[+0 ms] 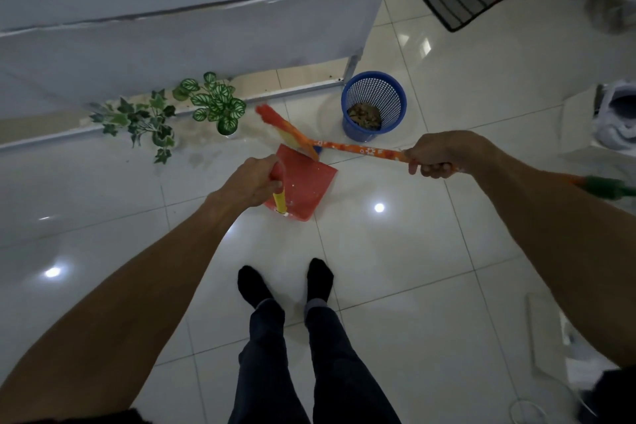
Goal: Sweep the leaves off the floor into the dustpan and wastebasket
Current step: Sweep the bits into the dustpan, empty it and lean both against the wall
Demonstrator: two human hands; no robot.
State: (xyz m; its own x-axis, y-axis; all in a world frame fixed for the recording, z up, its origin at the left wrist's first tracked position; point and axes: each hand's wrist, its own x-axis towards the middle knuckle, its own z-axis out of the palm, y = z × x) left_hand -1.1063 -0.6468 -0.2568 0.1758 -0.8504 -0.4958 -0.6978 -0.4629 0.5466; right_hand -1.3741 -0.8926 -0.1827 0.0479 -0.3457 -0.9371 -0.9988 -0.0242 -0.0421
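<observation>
Above the white floor (395, 251), the left hand (253, 181) is gripping the red dustpan (306, 188) by its handle, while the right hand (437, 155) is clamping the orange broom (358, 148) mid-shaft. The bristles are crossing over the dustpan's far edge and could be flicking debris past it. Brown leaves are sitting in the blue wastebasket (373, 103) nearby; swinging wide risks hitting it or the green plants (206, 103).

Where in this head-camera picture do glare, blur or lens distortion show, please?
Head view: bright glare spots on the glossy floor tiles; broom head smeared by motion blur; top-right corner blurred; wide-angle lens bends the wall edge and stretches both forearms; the light is dim and bluish overall.
</observation>
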